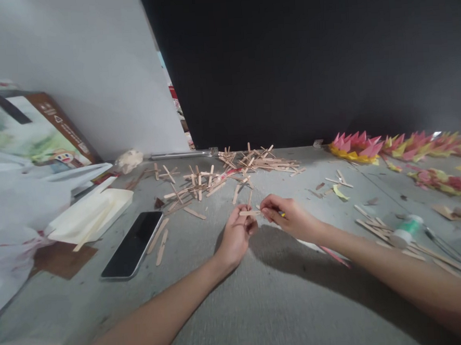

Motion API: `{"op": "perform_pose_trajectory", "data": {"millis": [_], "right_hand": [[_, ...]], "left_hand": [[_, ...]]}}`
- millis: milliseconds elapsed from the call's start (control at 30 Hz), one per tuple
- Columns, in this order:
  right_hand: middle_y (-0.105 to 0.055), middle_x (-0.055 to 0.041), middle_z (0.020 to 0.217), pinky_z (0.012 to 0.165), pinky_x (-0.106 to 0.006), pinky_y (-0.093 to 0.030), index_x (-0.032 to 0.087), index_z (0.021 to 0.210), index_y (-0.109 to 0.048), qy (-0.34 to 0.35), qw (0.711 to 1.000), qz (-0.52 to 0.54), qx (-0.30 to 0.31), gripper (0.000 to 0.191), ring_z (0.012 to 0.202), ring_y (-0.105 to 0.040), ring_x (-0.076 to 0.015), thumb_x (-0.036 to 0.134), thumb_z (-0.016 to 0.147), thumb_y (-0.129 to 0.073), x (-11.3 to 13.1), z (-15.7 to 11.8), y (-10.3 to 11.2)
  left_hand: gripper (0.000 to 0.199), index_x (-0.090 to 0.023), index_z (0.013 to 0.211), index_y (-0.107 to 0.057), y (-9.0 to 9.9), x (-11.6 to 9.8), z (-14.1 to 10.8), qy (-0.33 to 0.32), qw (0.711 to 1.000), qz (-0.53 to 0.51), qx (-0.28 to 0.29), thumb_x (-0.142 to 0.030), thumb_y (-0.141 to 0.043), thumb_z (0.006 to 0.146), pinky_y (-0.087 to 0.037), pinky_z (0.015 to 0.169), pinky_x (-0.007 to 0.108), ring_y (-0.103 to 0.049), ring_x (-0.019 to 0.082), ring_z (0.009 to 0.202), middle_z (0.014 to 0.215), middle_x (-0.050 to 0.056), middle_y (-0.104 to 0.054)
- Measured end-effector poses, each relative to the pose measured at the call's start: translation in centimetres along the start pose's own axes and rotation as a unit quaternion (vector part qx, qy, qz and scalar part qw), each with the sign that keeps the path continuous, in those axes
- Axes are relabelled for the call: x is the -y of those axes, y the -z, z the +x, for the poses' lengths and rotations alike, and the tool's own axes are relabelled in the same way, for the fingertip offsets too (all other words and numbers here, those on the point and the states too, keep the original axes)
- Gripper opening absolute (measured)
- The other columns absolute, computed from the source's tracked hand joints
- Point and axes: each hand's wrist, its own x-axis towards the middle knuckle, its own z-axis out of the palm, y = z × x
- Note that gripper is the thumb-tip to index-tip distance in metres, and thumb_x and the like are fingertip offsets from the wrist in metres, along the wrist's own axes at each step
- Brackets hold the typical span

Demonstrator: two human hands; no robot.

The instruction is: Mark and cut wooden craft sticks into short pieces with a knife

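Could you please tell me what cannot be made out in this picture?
In the head view:
- Right hand: blur hides whether it touches the stick.
- Bottle: lettering blurred, too small.
- Paper chain: cut off by the right edge.
- Printed box: partly hidden by white wrapping.

"What's on the grey tabletop (224, 318)?"
"A dark-screened phone (133, 245) on the left, wooden sticks (274, 163) heaped toward the back, pink-and-yellow folded paper (356, 147) back right"
"And nearer, right?"
"A white-and-green container (407, 231) beside more sticks (374, 230)"
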Motion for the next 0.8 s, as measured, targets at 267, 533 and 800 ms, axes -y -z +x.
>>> {"op": "perform_pose_trajectory", "data": {"millis": [267, 533, 800], "right_hand": [[-0.059, 0.0035, 0.072, 0.062, -0.025, -0.039, 0.023, 0.097, -0.058, 0.008, 1.000, 0.001, -0.015, 0.018, 0.063, -0.052, -0.0127, 0.035, 0.107, -0.051, -0.58, -0.15, -0.49], [-0.061, 0.0023, 0.073, 0.061, -0.025, -0.040, 0.022, 0.099, -0.061, 0.005, 0.999, 0.031, -0.035, 0.021, 0.063, -0.053, -0.0128, 0.039, 0.108, -0.051, -0.33, -0.38, -0.58], [-0.064, 0.0012, 0.075, 0.064, -0.026, -0.044, 0.023, 0.101, -0.061, 0.007, 0.999, -0.006, -0.040, 0.019, 0.067, -0.058, -0.0150, 0.039, 0.107, -0.052, -1.01, -0.48, -1.16]], "left_hand": [[0.036, -0.019, 0.081, -0.050, 0.03, 0.05, 0.13, 0.007, 1.000, 0.005, 0.001, -0.023, -0.084, 0.069, -0.023, 0.049, 0.020, -0.040, 0.005, 0.055, 0.073, -0.007, -0.045], [0.040, -0.020, 0.081, -0.050, -0.05, 0.13, 0.13, 0.006, 1.000, 0.013, 0.010, -0.035, -0.086, 0.073, -0.024, 0.049, 0.020, -0.038, 0.006, 0.054, 0.064, -0.009, -0.041], [0.036, -0.020, 0.085, -0.053, -0.05, 0.27, -0.19, 0.008, 0.999, 0.033, 0.019, -0.033, -0.085, 0.074, -0.025, 0.049, 0.021, -0.041, 0.008, 0.053, 0.062, -0.009, -0.044]]}}
